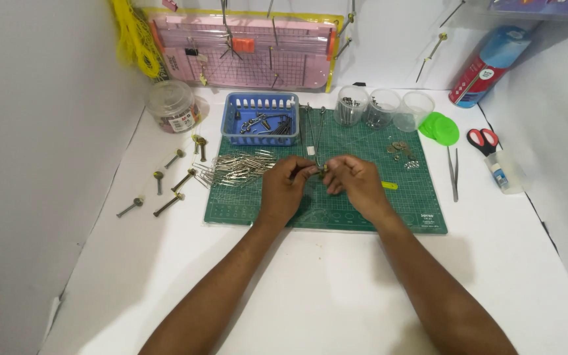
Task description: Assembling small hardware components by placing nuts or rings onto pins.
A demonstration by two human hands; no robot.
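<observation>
A small brass-tipped metal fastener [322, 170] is pinched between the fingertips of the left hand [284, 187] and the right hand [356, 181], which are brought close together above the middle of a green cutting mat [363, 217]; the piece is too small for its exact form to be made out. Both hands are curled, the fingers closed on the part. A heap of silvery metal pins [238, 167] is spread over the mat's left edge, just beside the left hand. A blue plastic basket [261, 105] holding dark metal parts is set at the mat's far left corner, and 3 clear plastic cups [382, 106] are lined up to its right. 2 green lids [440, 128] are laid past the cups, near a scatter of small washers [402, 152]. Tweezers [453, 174] are placed on the white table [323, 296] off the mat's right side, with red-handled scissors [482, 139] further right. 6 long bolts [165, 184] are scattered on the table to the left, below a round clear jar [172, 105]. A pink paper trimmer [244, 56] is propped against the back wall.
</observation>
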